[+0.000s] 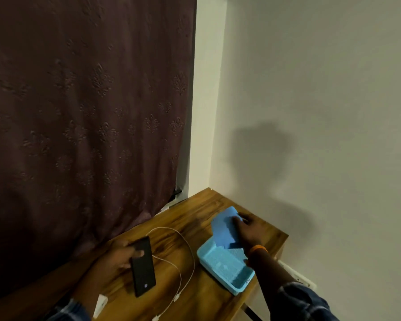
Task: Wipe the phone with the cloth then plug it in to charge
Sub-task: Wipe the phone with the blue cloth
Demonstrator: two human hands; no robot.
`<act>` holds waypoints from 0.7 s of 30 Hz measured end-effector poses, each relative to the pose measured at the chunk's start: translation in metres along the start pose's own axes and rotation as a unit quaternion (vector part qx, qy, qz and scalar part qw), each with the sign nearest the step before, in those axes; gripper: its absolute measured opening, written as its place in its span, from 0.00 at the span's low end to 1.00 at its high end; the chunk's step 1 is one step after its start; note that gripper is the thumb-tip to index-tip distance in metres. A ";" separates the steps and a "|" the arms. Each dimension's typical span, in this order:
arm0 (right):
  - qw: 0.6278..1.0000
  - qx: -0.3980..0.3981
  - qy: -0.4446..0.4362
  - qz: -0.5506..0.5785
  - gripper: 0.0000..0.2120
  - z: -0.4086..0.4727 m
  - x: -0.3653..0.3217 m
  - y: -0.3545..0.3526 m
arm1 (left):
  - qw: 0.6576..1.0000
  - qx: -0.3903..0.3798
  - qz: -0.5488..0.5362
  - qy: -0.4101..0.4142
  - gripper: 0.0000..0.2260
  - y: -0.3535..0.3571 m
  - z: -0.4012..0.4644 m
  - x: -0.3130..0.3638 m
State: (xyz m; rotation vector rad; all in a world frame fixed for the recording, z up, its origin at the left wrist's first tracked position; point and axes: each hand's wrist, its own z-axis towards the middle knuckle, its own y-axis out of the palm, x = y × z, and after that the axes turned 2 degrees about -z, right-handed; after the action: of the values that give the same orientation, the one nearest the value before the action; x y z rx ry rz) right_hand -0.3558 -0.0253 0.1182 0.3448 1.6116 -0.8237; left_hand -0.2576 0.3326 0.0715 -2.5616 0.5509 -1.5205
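Observation:
A black phone (143,267) is held in my left hand (116,260) just above the wooden table (190,218), its screen up and its long side pointing away from me. My right hand (250,230) grips a blue cloth (225,230) and holds it over the far end of a light blue tray (227,272). A white charging cable (185,256) loops across the table between the phone and the tray, with a connector end (177,297) near the front. A white charger block (100,304) lies at the table's front left.
A dark patterned curtain (83,117) hangs behind the table on the left. A pale wall (322,112) runs close along the table's right side, with a white fitting (296,274) low on it.

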 end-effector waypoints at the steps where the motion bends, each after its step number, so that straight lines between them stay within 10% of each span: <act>1: 1.000 -0.018 0.000 0.007 0.19 -0.005 -0.012 0.000 | 0.999 0.016 -0.032 0.014 0.21 0.000 -0.006 0.015; 13: 0.993 -0.079 -0.055 0.074 0.10 -0.030 -0.142 0.001 | 0.929 0.071 -0.339 0.132 0.22 0.014 -0.077 0.158; 21: 0.993 -0.045 -0.093 0.057 0.17 -0.043 -0.173 -0.010 | 0.841 -0.155 -0.511 0.084 0.35 0.022 -0.094 0.174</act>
State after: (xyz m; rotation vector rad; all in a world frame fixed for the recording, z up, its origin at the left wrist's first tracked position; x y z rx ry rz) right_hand -0.3546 0.0354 0.2864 0.2831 1.4363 -0.6734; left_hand -0.2696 0.2578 0.2551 -3.1850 -0.8107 -2.0387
